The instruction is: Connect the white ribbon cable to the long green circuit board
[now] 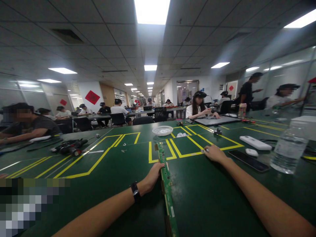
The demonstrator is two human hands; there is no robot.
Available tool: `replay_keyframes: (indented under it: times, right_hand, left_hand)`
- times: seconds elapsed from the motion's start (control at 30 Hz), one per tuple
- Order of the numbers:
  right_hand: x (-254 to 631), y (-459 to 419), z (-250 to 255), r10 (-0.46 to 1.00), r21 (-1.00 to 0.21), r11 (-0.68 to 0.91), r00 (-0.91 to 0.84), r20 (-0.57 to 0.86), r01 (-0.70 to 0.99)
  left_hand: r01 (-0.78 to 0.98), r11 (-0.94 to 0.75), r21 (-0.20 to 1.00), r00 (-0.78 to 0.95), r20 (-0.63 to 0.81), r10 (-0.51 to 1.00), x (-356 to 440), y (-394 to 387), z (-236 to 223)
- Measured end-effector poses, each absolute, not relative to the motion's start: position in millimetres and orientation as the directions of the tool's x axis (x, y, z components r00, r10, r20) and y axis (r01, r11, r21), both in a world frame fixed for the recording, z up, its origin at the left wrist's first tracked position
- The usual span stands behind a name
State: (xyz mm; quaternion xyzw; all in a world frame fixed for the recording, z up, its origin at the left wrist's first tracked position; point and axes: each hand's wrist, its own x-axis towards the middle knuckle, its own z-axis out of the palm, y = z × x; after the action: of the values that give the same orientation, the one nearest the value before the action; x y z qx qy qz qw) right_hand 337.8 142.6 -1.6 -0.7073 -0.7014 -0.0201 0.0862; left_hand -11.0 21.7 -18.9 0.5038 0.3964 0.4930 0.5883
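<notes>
My left hand is wrapped around the edge of a long, narrow green circuit board. The board runs from the middle of the table toward me, its near end cut off by the bottom of the view. On the wrist of that arm is a black band. Out to the right, my right hand is low over the table beside a yellow tape line, fingers pinched on a small whitish piece. That piece is too small to name.
Beyond the board stand a white round basket and a crumpled tissue. A clear water bottle, black phone and white device are at right. Black gear lies left. A person sits opposite.
</notes>
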Motion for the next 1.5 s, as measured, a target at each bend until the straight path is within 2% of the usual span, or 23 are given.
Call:
replay_keyframes:
  times: [0.27, 0.4, 0.5, 0.6, 0.7, 0.77, 0.83, 1.03, 1.2, 1.5]
  right_hand:
    - [337.1, 139.2, 2.6, 0.981, -0.128, 0.005, 0.019, 0.191, 0.992]
    - [323.9, 134.6, 11.5, 0.974, -0.205, 0.059, -0.011, 0.225, 0.977]
    - [298.4, 126.2, 21.1, 0.955, -0.34, 0.217, -0.127, 0.268, 0.915]
    - [262.1, 108.1, 30.6, 0.919, -0.513, 0.39, -0.295, 0.26, 0.764]
    - [226.3, 84.4, 36.6, 0.908, -0.747, 0.333, -0.411, 0.088, 0.576]
    - [207.7, 70.5, 37.4, 0.883, -0.839, 0.263, -0.469, 0.011, 0.476]
    - [194.6, 60.3, 36.1, 0.856, -0.896, 0.224, -0.516, -0.007, 0.384]
    - [181.2, 47.3, 32.0, 0.817, -0.961, 0.104, -0.574, -0.064, 0.256]
    - [180.7, 44.5, 28.6, 0.782, -0.977, 0.05, -0.617, -0.089, 0.205]
    - [174.0, 39.7, 26.7, 0.813, -0.988, -0.011, -0.574, -0.097, 0.152]
  left_hand:
    - [-0.133, 0.028, 0.991, 0.255, 0.007, 0.967, -13.3, 18.8, -15.5]
    - [-0.137, 0.007, 0.991, 0.266, 0.031, 0.963, -14.7, 17.8, -14.2]
    - [-0.166, -0.004, 0.986, 0.322, 0.058, 0.945, -14.7, 16.4, -11.7]
    - [-0.176, -0.01, 0.984, 0.351, 0.072, 0.934, -14.1, 16.4, -10.3]
    - [-0.198, -0.025, 0.98, 0.296, 0.084, 0.952, -13.4, 18.5, -11.2]
    - [-0.219, -0.006, 0.976, 0.275, 0.068, 0.959, -12.7, 20.2, -12.2]
    - [-0.23, 0.021, 0.973, 0.267, 0.042, 0.963, -12.0, 21.7, -13.1]
    - [-0.271, 0.017, 0.962, 0.26, 0.056, 0.964, -10.1, 22.2, -11.0]
    - [-0.265, 0.019, 0.964, 0.348, 0.077, 0.934, -10.2, 17.8, -4.9]
    - [-0.327, 0.066, 0.943, 0.244, 0.017, 0.97, -9.8, 22.0, -7.8]
